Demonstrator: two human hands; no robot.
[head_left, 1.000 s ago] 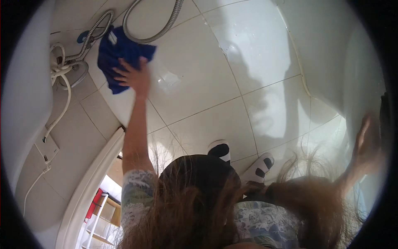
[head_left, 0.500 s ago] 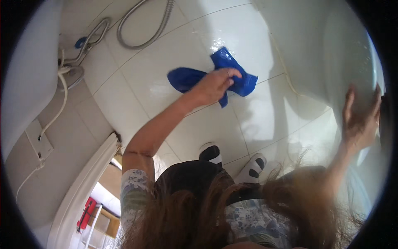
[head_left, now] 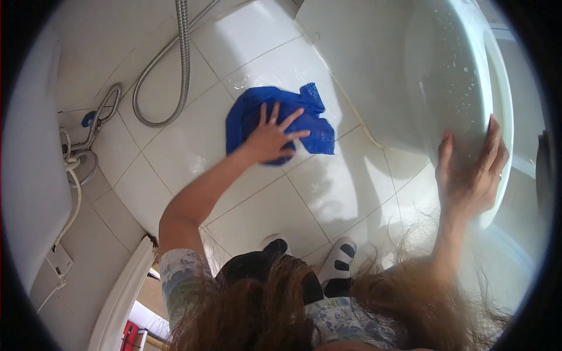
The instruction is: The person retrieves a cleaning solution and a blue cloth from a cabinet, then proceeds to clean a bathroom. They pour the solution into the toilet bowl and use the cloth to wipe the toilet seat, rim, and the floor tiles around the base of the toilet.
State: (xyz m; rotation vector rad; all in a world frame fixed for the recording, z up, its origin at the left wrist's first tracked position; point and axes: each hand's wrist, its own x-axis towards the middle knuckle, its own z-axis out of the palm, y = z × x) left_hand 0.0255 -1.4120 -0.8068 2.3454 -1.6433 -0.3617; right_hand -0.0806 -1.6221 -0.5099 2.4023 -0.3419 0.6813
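A wet-looking blue cloth (head_left: 247, 112) is spread out on the white tiled floor, with a few folds and a ragged right side. My left hand (head_left: 272, 140) presses on it from above, palm down, fingers spread wide; part of the cloth is hidden under it. Over on the right, my right hand (head_left: 473, 181) grips the rim of a white bathtub (head_left: 398, 76), fingers over the edge and thumb on the near side. Water drops dot the tub's wall near the rim.
Ahead on the left, a metal shower hose (head_left: 185, 64) loops down to the floor tiles (head_left: 252, 202). Pipes and a blue valve knob (head_left: 89, 119) sit by a white fixture (head_left: 29, 175). My feet in striped slippers (head_left: 336, 266) stand below; a door frame (head_left: 126, 292) is at lower left.
The bunched blue cloth has moved left and now lies spread out. My left hand has gone from gripping it to lying flat with fingers spread. My right hand stays on the tub rim.
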